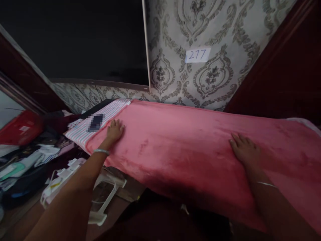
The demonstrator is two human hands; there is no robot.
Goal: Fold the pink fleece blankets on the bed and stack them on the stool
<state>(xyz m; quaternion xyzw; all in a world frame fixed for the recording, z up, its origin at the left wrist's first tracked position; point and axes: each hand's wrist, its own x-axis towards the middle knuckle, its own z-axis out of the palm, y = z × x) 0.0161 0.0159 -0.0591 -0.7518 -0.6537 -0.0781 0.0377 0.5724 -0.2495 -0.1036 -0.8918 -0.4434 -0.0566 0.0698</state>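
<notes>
A pink plush blanket [170, 134] lies spread over a long raised surface along the wall. Near its left edge my left hand [115, 130] rests flat on the fabric, fingers stretched out. My right hand [244, 147] also lies on the blanket, further right, with its fingers spread. Neither hand holds anything. Faint creases and darker brushed patches show in the pile. Beyond the blanket's left edge a striped cloth [82, 135] sticks out, and on it is a dark pixelated patch [96, 122] whose object I cannot make out.
A large dark television screen [95, 40] hangs at the upper left. A paper marked 277 [197, 55] is stuck to the patterned wall [170, 36]. Clothes [42, 154] and a red bag [21, 127] are piled at left. A white plastic stool-like frame [107, 201] stands below.
</notes>
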